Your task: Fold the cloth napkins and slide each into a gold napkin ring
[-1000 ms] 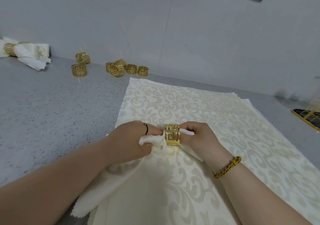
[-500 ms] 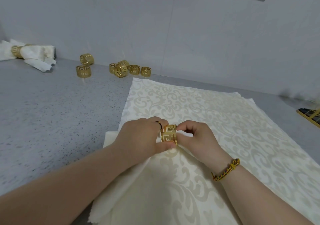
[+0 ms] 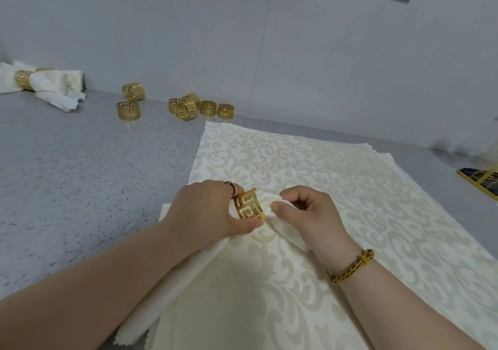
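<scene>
Fingers of the left hand [image 3: 213, 212] curl round a gold ring [image 3: 248, 204]. Fingers of the right hand [image 3: 310, 216] pinch the gathered napkin [image 3: 266, 201] poking through it. Beneath lies a stack of flat napkins [image 3: 336, 172] on the grey counter [image 3: 67, 174]. Spare rings [image 3: 188, 106] sit beyond.

Single head-worn wide-angle view looks forward and down, close over left hand [image 3: 213, 212] and right hand [image 3: 310, 216], speckled grey counter [image 3: 67, 174] and wall [image 3: 188, 26] beyond.
</scene>
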`<state>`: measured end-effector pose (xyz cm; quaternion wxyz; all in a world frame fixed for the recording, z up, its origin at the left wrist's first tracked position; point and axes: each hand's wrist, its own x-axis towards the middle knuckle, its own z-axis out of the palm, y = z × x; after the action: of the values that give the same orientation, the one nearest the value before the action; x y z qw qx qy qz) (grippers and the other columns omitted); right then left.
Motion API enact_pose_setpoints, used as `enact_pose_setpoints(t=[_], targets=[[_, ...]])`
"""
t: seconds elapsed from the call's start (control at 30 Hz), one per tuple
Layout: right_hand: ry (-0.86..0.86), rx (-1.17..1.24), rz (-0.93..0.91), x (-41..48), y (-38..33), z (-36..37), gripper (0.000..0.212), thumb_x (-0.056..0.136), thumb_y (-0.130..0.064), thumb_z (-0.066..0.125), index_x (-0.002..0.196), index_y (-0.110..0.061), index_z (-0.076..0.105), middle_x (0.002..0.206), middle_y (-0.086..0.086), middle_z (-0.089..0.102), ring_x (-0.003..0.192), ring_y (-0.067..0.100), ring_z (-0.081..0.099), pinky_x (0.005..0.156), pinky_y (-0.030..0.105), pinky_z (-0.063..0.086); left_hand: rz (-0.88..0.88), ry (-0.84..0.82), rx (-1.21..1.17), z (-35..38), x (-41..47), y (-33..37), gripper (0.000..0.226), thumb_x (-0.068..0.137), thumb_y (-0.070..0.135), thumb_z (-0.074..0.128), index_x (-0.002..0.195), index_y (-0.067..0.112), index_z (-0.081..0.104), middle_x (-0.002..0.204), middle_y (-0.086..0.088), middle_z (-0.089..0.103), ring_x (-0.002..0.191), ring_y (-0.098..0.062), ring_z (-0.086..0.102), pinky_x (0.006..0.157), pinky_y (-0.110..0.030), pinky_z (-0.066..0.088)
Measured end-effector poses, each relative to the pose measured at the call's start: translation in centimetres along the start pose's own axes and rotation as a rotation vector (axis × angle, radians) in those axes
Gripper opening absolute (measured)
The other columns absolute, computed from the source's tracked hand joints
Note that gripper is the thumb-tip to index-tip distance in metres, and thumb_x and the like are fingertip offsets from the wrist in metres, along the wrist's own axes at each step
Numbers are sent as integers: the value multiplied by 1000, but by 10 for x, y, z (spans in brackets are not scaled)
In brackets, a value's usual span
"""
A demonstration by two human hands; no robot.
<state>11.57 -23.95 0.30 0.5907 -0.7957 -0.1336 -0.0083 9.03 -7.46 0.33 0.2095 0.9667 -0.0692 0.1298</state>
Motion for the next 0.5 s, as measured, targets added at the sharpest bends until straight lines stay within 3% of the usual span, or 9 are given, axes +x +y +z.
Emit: enact_pose_setpoints(t=[0.2, 0.37, 0.5], targets=[[11, -26, 47, -1, -3, 1, 23, 76, -4, 68, 59, -16, 59, 63, -1, 53, 53, 4, 45, 50, 9, 37, 4, -25, 104, -4, -1, 2, 40, 72, 63, 57, 92, 27, 60, 82, 9, 61, 76, -7, 54, 61, -14, 35], [-239, 57, 275, -1, -12, -11, 13, 85, -27, 59, 78, -16, 58, 78, -4, 59, 72, 9, 56, 67, 18, 45, 18, -32, 105, 0, -3, 3, 42, 73, 61, 57, 98, 27, 56, 87, 11, 59, 79, -6, 54, 62, -11, 34], [-301, -296, 170, 3, -13, -7, 19, 89, -24, 55, 71, -16, 55, 69, -5, 53, 60, 4, 48, 55, 9, 36, 55, -13, 20, 4, -7, 4, 53, 74, 64, 52, 119, 35, 49, 102, 15, 59, 93, -4, 54, 66, -14, 36]])
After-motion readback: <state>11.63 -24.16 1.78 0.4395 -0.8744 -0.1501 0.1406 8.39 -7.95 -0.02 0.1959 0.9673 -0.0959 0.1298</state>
